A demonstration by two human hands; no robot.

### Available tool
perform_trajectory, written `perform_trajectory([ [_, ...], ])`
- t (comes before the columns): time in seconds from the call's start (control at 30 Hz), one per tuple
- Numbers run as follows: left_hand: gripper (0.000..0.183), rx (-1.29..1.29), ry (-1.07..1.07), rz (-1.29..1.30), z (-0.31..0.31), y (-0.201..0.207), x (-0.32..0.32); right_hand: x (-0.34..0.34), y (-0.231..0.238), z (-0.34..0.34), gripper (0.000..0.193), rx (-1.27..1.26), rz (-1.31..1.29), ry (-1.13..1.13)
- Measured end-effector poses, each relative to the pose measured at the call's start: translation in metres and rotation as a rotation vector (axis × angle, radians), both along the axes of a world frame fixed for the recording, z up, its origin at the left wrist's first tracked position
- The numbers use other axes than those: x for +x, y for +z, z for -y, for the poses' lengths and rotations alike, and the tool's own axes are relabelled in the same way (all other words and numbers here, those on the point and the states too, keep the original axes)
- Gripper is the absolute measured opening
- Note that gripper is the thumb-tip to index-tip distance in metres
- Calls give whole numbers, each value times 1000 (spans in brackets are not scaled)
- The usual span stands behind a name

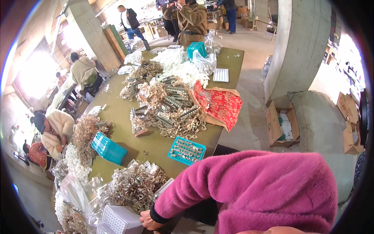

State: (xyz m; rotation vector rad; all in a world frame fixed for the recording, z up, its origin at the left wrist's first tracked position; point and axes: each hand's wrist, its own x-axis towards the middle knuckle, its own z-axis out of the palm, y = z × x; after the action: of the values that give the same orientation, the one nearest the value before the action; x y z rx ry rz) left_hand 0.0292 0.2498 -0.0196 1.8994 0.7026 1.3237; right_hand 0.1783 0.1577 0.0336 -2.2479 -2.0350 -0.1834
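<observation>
In a fuzzy pink sleeve with a dark cuff, my right arm reaches across from the right. My right hand (150, 220) is low at the table's near edge, fingers curled together beside a stack of white perforated plastic trays (121, 219). What the fingers hold, if anything, is too small to make out. A heap of small shiny metallic pieces (134, 186) lies just beyond the hand. Partly behind my sleeve is a pale shallow tray (162, 188). A turquoise tray (170, 155) holds rows of small round metallic pieces (187, 151). My left hand is out of view.
Stacked turquoise baskets (109, 148) lie tipped on the olive table (128, 117). Farther along are a large heap of metallic pieces (171, 101), red patterned cloth (224, 105) and clear bags (204, 62). A person in a cream coat (58, 126) sits opposite. Cardboard box (274, 121) and pillar (300, 50) stand right.
</observation>
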Motion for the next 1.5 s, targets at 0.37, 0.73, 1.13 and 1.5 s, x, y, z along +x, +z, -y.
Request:
perform_trajectory([
  [0.37,113,55,21,-53,16,13,29,16,9,21,20,157,-57,-125],
  [0.73,113,43,-97,-11,12,4,38,30,52,40,20,1046,-1173,-456],
  [1.13,69,-17,-198,227,68,61,2,17,63,61,10,671,-1198,-359],
  [1.5,18,-395,-680,21,146,122,-44,-58,108,187,8,416,-1306,-216],
])
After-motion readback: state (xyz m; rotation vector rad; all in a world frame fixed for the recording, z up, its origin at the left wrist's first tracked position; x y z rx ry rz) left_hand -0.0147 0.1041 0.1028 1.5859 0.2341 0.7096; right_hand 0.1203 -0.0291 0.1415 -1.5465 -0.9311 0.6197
